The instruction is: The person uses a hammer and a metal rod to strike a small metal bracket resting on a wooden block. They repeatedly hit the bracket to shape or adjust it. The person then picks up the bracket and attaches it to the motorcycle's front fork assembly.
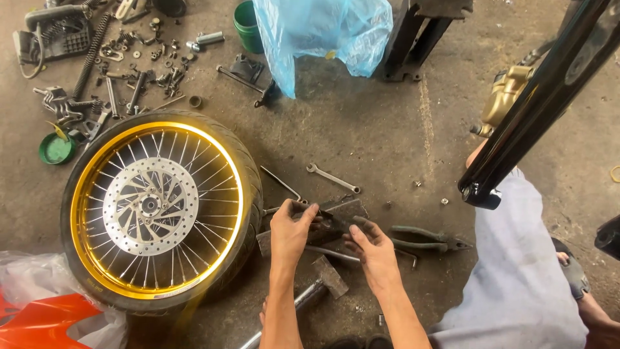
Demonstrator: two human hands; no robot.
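A motorcycle wheel [158, 210] with a gold rim and a silver brake disc lies flat on the concrete floor [374, 136], toward its left edge. A blue plastic bag [323, 32] hangs near the floor's far edge, and a black fork leg [536, 103] slants down at the right. Just right of the wheel lies a dark flat metal piece [342, 213] — both hands meet over it. The left hand [292, 232] has its fingers curled on the piece's near end; the right hand [371, 249] touches it with fingers bent, though whether it grips I cannot tell. Pliers [426, 238] lie just right of the hands, a wrench [332, 177] a little beyond — a hammer [316, 284] sits between the forearms.
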